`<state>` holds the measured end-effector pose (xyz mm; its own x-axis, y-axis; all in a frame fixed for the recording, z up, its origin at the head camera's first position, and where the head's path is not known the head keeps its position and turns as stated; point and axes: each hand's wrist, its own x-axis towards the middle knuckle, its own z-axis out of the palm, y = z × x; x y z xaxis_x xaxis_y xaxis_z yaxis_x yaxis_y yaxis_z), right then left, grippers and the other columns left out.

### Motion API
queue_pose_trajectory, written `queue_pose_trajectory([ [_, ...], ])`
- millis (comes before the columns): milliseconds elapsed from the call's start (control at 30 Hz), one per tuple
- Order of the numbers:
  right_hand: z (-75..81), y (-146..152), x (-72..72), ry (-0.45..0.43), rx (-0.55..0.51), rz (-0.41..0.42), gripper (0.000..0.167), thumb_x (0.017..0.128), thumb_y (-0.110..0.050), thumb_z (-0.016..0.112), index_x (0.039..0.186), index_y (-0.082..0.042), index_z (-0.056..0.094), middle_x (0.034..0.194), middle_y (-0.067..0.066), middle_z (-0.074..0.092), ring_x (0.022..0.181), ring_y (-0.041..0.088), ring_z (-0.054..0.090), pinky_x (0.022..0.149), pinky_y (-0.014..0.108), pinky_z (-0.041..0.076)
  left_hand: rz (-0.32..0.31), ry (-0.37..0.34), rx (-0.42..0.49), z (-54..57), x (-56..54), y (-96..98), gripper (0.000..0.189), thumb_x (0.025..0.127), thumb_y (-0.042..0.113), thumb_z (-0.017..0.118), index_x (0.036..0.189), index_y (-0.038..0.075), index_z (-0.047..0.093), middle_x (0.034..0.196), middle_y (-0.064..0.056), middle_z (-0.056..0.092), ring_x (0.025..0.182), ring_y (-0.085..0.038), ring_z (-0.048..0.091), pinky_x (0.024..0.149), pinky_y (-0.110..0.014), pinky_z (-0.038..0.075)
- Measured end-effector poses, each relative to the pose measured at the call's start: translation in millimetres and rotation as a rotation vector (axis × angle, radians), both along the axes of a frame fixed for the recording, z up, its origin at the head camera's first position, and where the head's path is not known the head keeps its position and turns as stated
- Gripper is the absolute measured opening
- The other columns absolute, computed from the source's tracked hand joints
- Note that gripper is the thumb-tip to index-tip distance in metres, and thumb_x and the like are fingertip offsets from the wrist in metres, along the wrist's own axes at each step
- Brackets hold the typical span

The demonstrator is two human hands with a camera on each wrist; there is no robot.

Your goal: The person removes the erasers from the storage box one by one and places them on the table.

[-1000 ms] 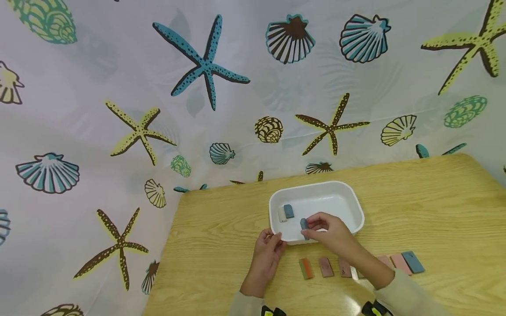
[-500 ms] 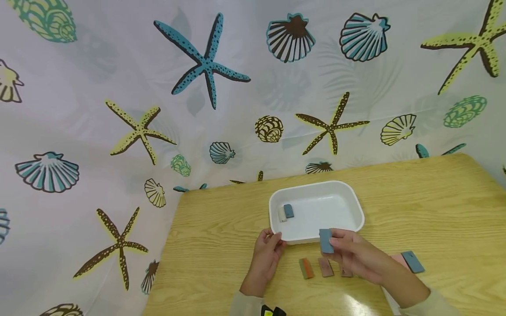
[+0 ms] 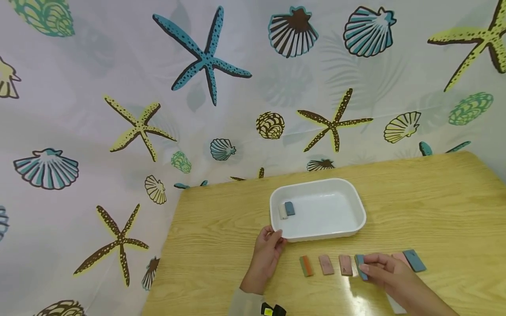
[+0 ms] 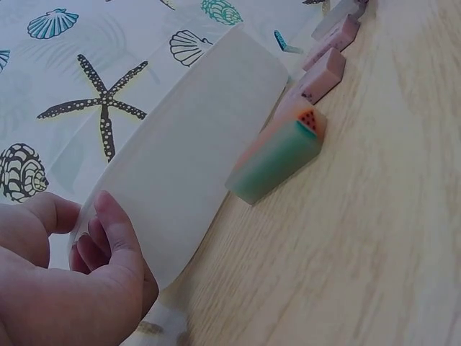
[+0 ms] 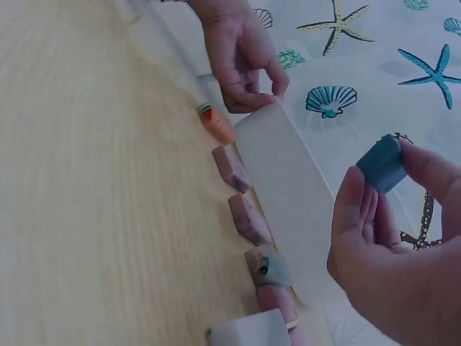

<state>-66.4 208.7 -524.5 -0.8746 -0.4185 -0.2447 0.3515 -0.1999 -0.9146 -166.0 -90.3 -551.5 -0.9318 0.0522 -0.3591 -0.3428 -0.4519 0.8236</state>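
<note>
My right hand (image 3: pixel 393 274) pinches a blue eraser (image 3: pixel 360 265) between thumb and fingertips, over the row of erasers in front of the tray. The right wrist view shows this blue eraser (image 5: pixel 382 164) upright in the fingers. Thumb and fingers of my left hand (image 3: pixel 266 252) grip the near left corner of a white plastic tray (image 3: pixel 324 215); the left wrist view shows the thumb on the tray's outer wall (image 4: pixel 180 158). Inside the tray, a cream eraser (image 3: pixel 283 211) and another blue eraser (image 3: pixel 290 208) lie side by side at the left end.
Along the tray's near side lie an orange-green eraser (image 3: pixel 306 266) and two pink ones (image 3: pixel 326 264). Farther right are a pink eraser (image 3: pixel 400 258) and a dark blue one (image 3: pixel 416 260). A white block (image 3: pixel 396 306) is partly under my right forearm. A shell-printed cloth (image 3: pixel 237 87) hangs behind.
My right hand has carried the blue eraser out of the tray, rightward and nearer to me, over the row. My left hand keeps its grip on the tray corner.
</note>
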Motion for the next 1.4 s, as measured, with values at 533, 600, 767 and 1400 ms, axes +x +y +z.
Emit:
queue_pose_trajectory([
  [533,-12.0,-8,33.6,0.036,0.999,-0.223,0.055,0.076,-0.045,0.072,0.099,0.004,0.058,0.086,0.004,0.059,0.073,0.015,0.058,0.063,0.033,0.052,-0.011,-0.005,0.014,-2.7,3.4,-0.5,0.024,0.089,0.004,0.059,0.103,0.001,0.041,0.090,-0.008,0.050,0.079,-0.013,0.054,0.074,-0.022,0.051],
  [600,-13.9,-10,35.3,0.031,1.016,-0.217,0.054,0.076,-0.044,0.073,0.096,0.003,0.058,0.083,0.003,0.058,0.071,0.014,0.057,0.062,0.033,0.051,-0.009,-0.008,0.013,-2.9,3.4,-0.5,0.023,0.089,0.004,0.059,0.104,0.001,0.041,0.091,-0.008,0.051,0.079,-0.013,0.055,0.074,-0.022,0.051],
  [767,-18.3,-15,35.5,0.055,1.056,-0.169,0.049,0.076,-0.041,0.074,0.090,0.003,0.057,0.079,0.002,0.057,0.069,0.014,0.056,0.060,0.032,0.050,-0.004,-0.011,0.018,-2.8,3.4,-0.7,0.024,0.089,0.005,0.059,0.104,0.002,0.041,0.091,-0.007,0.051,0.079,-0.013,0.055,0.074,-0.023,0.051],
  [1400,-20.9,-26,30.2,0.258,1.149,-0.077,0.039,0.078,-0.026,0.074,0.087,0.005,0.054,0.076,0.003,0.052,0.067,0.015,0.052,0.057,0.034,0.049,-0.022,0.025,0.034,-5.2,1.6,-0.5,0.022,0.088,0.006,0.061,0.099,0.006,0.043,0.092,-0.009,0.050,0.078,-0.012,0.055,0.073,-0.022,0.052],
])
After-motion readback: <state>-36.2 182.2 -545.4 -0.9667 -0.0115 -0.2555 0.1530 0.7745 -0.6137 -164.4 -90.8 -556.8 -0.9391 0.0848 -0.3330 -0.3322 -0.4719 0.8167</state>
